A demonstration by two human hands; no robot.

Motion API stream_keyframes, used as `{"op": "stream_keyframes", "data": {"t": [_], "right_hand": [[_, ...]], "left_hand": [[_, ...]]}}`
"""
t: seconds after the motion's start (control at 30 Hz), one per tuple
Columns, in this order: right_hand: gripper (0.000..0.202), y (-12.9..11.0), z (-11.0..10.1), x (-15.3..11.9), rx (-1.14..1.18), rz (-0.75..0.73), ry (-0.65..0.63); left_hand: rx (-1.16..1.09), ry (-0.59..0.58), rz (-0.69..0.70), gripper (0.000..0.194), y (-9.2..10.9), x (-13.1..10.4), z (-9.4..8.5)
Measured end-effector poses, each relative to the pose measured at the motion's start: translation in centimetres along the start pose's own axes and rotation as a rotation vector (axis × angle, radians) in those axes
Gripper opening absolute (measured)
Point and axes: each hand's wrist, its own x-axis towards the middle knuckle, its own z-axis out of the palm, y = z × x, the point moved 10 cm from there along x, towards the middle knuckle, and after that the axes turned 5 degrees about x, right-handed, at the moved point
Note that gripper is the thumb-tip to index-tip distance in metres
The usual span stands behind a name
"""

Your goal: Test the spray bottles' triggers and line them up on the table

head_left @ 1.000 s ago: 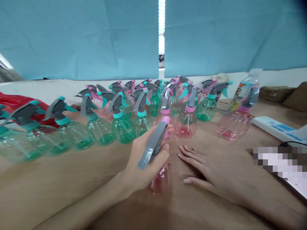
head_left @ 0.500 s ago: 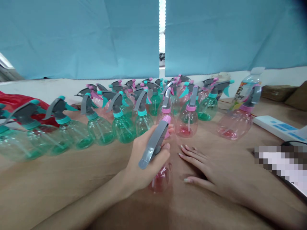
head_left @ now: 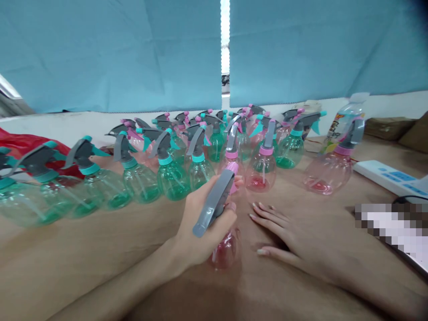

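Observation:
My left hand [head_left: 209,218] is wrapped round the neck of a pink spray bottle [head_left: 224,253] that stands on the wooden table. Its grey sprayer head with a pink nozzle pokes up above my fingers, and the collar is hidden by the hand. Palm down on the tabletop, my right hand [head_left: 284,236] lies to the right of this bottle with its fingers stretched out, holding nothing. Just beyond both hands stand another pink spray bottle [head_left: 261,171] and a green spray bottle [head_left: 172,178].
Green spray bottles curve off to the left, one of them [head_left: 112,189] nearer the edge. On the right are a lone pink spray bottle [head_left: 327,174], a clear labelled bottle [head_left: 337,122], a white power strip [head_left: 391,176] and a pixelated object [head_left: 394,232]. Red plastic [head_left: 30,151] lies at left.
Almost nothing differs. The view has shifted very slightly; my left hand keeps its grip on the spray bottle and my right hand stays flat on the table.

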Motion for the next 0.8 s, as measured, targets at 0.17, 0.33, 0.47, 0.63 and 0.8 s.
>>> {"op": "stream_keyframes", "data": {"t": [0.17,0.33,0.47,0.63,0.8], "right_hand": [[0.067,-0.13,-0.06,-0.01,-0.01,-0.006,0.005],[0.068,0.12,0.15,-0.08,-0.034,-0.011,0.013],[0.067,0.21,0.27,-0.13,-0.042,-0.021,0.011],[0.068,0.07,0.14,-0.05,-0.04,-0.005,0.003],[0.067,-0.01,0.04,-0.07,-0.031,0.001,0.003]], "left_hand": [[-0.061,-0.059,-0.009,0.033,0.08,-0.08,0.46],[-0.055,-0.087,-0.019,0.028,0.06,0.11,0.42],[-0.012,-0.1,0.0,0.017,0.33,0.1,0.3],[-0.026,-0.087,0.01,0.019,0.58,0.14,0.18],[0.01,-0.043,-0.005,0.015,0.52,0.25,0.01]]}}
